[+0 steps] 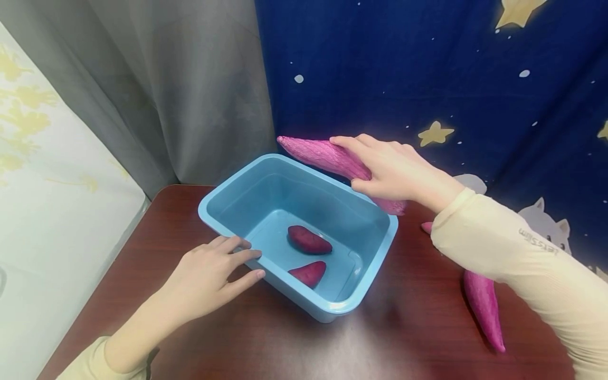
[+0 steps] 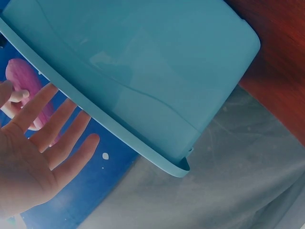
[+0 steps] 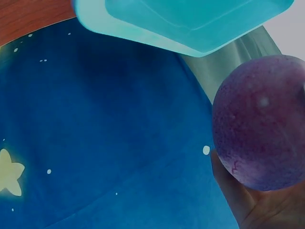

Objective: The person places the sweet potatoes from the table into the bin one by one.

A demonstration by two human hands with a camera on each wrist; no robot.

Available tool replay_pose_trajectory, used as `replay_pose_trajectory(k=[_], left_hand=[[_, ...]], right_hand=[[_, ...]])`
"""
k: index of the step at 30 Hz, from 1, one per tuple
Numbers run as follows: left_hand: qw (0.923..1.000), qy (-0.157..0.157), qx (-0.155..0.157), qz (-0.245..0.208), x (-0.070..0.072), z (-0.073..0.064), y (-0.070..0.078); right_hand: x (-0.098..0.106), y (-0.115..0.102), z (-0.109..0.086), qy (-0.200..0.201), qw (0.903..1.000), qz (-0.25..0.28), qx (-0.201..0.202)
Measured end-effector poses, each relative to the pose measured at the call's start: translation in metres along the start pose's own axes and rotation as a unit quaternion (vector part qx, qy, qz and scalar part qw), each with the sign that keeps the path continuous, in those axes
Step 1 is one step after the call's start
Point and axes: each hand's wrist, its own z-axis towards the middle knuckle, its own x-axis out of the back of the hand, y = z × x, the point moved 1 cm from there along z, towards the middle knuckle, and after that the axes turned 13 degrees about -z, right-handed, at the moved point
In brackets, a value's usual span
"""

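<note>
My right hand (image 1: pixel 391 166) grips a long pink-purple sweet potato (image 1: pixel 315 153) from above, over the far rim of a light blue plastic basin (image 1: pixel 323 203). In the right wrist view the sweet potato (image 3: pixel 262 121) shows its rounded end, with my thumb and palm against its underside. Two smaller dark red sweet potatoes, one nearer the middle (image 1: pixel 309 240) and one partly behind the near wall (image 1: pixel 310 273), lie on the basin's floor. My left hand (image 1: pixel 204 277) is at the near left rim, its fingers loosely spread; the left wrist view has its fingertips right at the rim.
Another pink sweet potato (image 1: pixel 483 309) lies on the dark red-brown wooden table (image 1: pixel 399 338), partly behind my right sleeve. A pink tip (image 1: pixel 426 227) shows beside that sleeve. Grey (image 1: pixel 209 84) and blue star-patterned (image 1: pixel 361 89) curtains hang behind; a white surface (image 1: pixel 52 200) stands on the left.
</note>
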Motion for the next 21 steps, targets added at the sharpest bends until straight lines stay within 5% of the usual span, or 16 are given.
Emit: replay_pose_trajectory(k=[21], left_hand=[[1.0,-0.003,0.002,-0.003,-0.001,0.002,0.0]], right_hand=[[-0.01,-0.018,0.023,-0.009,0.9997,0.009,0.019]])
